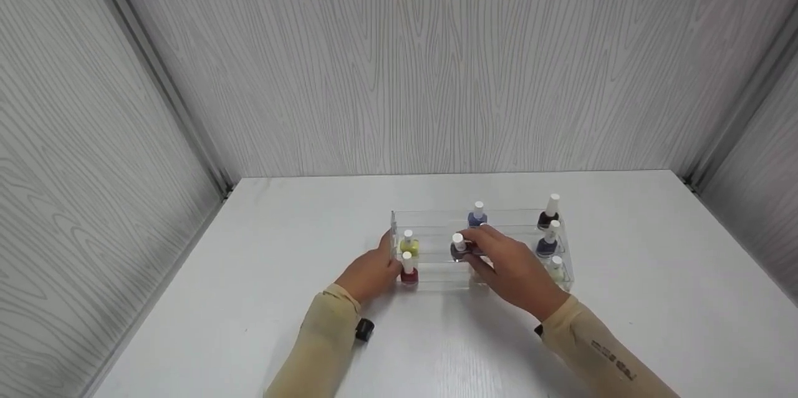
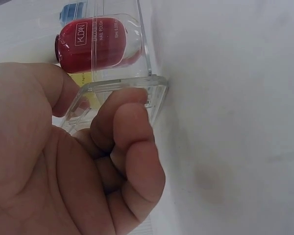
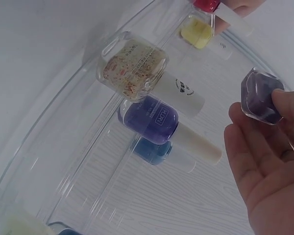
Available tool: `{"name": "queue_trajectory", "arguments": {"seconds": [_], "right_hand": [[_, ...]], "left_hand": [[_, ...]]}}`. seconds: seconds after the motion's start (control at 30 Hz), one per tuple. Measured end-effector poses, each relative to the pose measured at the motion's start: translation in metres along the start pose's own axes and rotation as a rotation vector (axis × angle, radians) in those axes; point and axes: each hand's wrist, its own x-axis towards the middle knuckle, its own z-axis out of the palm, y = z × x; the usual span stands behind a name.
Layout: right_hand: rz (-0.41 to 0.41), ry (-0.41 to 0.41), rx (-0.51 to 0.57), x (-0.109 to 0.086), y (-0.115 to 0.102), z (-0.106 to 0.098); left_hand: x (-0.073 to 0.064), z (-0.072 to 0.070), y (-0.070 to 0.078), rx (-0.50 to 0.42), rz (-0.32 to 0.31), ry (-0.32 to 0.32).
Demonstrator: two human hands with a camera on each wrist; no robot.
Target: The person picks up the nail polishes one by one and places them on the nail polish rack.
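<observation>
A clear tiered rack (image 1: 436,286) of nail polish bottles stands on the table. My left hand (image 1: 369,274) grips its left end panel (image 2: 120,84), thumb on one side and curled fingers on the other. Beside that hand are a red nail polish bottle (image 2: 90,44) and a yellow one (image 1: 409,247). Between thumb and fingers, my right hand (image 1: 517,273) pinches a dark purple nail polish bottle (image 3: 261,95) by its glass body, above the rack's middle. Near it in the right wrist view stand a glitter bottle (image 3: 134,66), a violet bottle (image 3: 152,120) and a blue bottle (image 3: 152,151).
At the rack's right end stand a black bottle (image 1: 548,219), a dark blue bottle (image 1: 547,246) and a pale yellow bottle (image 1: 556,272) on separate tiers. White wood-grain panels (image 1: 436,73) enclose the white table (image 1: 249,248) at the back and sides.
</observation>
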Motion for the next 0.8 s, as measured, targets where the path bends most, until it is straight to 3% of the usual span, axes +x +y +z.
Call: {"name": "queue_trajectory", "arguments": {"seconds": [0.23,0.53,0.8], "right_hand": [[0.015,0.030,0.045,-0.0009,0.0003,0.0006],[0.091,0.033,0.033,-0.0017,-0.0008,0.0011],[0.021,0.021,-0.003,0.0009,0.0009,0.0032]], "left_hand": [[-0.0002,0.0010,-0.0002,0.020,0.008,0.006],[0.0001,0.0023,0.0003,0.016,0.011,0.003],[0.0004,0.0016,0.0010,0.008,0.004,-0.004]]}}
